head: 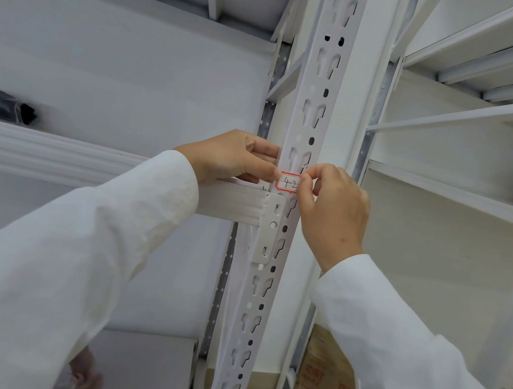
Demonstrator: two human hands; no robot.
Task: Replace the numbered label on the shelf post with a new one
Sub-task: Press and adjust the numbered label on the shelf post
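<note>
A white perforated shelf post runs up the middle of the view. On it, just above a beam bracket, sits a small white label with a red border and the handwritten number 4-2. My left hand curls round the post's left edge, with its thumb tip at the label's left end. My right hand pinches the label's right end between thumb and forefinger. Both arms wear white sleeves.
White shelf beams and boards lie to the left, with a black bag on the left shelf. A second shelf unit stands to the right. A brown carton with red print sits low beside the post.
</note>
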